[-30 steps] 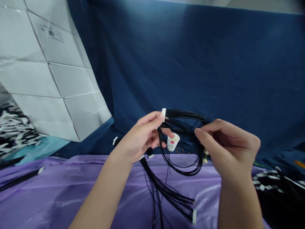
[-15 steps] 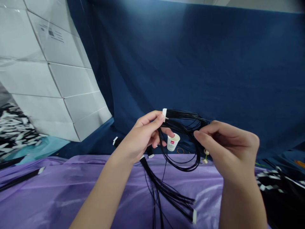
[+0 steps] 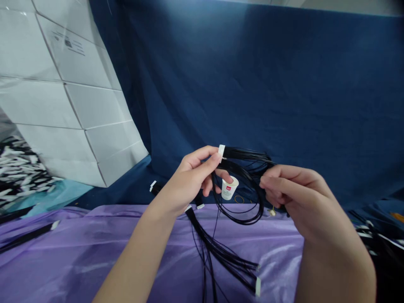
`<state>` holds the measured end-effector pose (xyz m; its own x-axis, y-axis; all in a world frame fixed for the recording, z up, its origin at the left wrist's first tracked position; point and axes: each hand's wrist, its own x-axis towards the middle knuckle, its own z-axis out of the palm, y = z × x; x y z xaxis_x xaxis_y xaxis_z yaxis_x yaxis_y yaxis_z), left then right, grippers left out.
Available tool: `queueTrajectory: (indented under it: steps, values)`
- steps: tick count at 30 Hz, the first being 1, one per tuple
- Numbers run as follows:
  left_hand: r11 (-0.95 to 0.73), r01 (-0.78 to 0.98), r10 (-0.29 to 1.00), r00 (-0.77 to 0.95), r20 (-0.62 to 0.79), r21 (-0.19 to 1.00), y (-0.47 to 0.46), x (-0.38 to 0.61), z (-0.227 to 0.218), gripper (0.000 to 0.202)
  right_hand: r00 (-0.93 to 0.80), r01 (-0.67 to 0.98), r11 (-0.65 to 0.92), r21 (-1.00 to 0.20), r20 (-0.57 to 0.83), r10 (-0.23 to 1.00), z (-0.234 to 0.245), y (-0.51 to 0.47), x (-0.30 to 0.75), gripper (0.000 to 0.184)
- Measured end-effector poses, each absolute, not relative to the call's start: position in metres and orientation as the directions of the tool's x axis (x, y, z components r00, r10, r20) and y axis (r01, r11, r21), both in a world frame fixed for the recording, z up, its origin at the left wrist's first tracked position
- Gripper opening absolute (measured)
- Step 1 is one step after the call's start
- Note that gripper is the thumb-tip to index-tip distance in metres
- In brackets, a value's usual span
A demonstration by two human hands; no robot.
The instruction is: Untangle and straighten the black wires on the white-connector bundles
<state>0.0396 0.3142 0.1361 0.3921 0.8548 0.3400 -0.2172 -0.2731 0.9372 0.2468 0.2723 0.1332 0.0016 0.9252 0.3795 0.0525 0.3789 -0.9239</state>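
Note:
My left hand pinches a white connector at the end of a black wire harness between thumb and forefinger. From there the wires run right and hang in a loop below. At the loop's right side, my right hand is closed with thumb and fingers on the black wires; its inner fingers are partly hidden. Another black wire harness with white end connectors lies on the purple cloth, beneath the held one.
A white paper cup stands behind the hands, with a rubber band beside it. White boxes are stacked at left, above a pile of white-ended wires. More harnesses lie at right. A blue curtain hangs behind.
My right hand has turned and shifted slightly right, its fingers now curled more around the wires. The connector in my left hand has moved a little to the right.

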Motion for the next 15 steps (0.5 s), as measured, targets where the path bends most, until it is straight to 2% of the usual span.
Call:
queueTrajectory:
  steps: [3, 7, 12, 15]
  values:
    - [-0.311, -0.197, 0.83, 0.42, 0.366, 0.93, 0.313, 0.04, 0.136, 0.025, -0.091, -0.069, 0.285, -0.956, 0.291, 0.952, 0.136, 0.272, 0.252, 0.028]
    - [-0.343, -0.171, 0.811, 0.442, 0.384, 0.923, 0.312, 0.04, 0.136, 0.024, -0.185, -0.112, 0.195, -0.974, 0.214, 0.959, 0.136, 0.274, 0.257, 0.033]
    - [-0.375, -0.141, 0.792, 0.465, 0.396, 0.916, 0.313, 0.04, 0.136, 0.024, -0.178, -0.093, 0.162, -0.982, 0.177, 0.968, 0.132, 0.28, 0.259, 0.029]
    - [-0.353, -0.13, 0.803, 0.466, 0.371, 0.927, 0.314, 0.04, 0.136, 0.024, -0.145, 0.044, 0.252, -0.967, 0.244, 0.959, 0.13, 0.279, 0.255, 0.029]
